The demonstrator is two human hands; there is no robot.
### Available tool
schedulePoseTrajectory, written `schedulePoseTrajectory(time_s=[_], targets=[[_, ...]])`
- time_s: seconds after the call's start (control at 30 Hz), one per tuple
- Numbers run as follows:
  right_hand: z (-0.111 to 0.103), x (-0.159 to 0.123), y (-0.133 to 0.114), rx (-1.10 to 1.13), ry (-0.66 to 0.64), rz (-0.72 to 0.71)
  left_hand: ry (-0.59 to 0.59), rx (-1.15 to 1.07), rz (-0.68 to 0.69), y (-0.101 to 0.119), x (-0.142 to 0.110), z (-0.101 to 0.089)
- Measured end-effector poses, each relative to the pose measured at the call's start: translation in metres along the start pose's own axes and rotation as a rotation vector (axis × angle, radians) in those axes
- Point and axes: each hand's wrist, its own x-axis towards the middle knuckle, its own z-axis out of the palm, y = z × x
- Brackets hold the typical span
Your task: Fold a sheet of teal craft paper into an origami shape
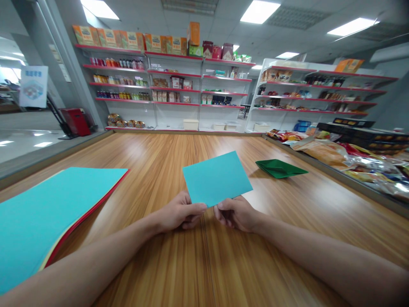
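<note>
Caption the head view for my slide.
Left hand and right hand hold blue paper near folded green paper.

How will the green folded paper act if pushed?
Probably light and easily crushed: the green folded paper shows thin walls. It likely slides rather than rolls, given its long pointed shape and the glossy-looking table. It might rock a little, as its pointed ends look raised.

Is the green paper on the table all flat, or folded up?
Folded: the green paper has creases, raised sides and pointed ends.
</note>
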Motion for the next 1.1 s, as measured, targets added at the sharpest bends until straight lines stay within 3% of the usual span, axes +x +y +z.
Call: schedulePoseTrajectory(time_s=[0.2,0.4,1.1], targets=[[-0.002,0.001,-0.002,0.063,0.053,-0.016,0.013,-0.046,0.02,-0.002,-0.001,-0.001],[-0.011,0.009,0.002,0.112,0.123,-0.184,0.042,-0.051,0.045,-0.004,0.0,-0.002],[-0.03,0.017,-0.002,0.115,0.147,-0.233,0.054,-0.091,0.073,-0.008,-0.001,-0.005]])
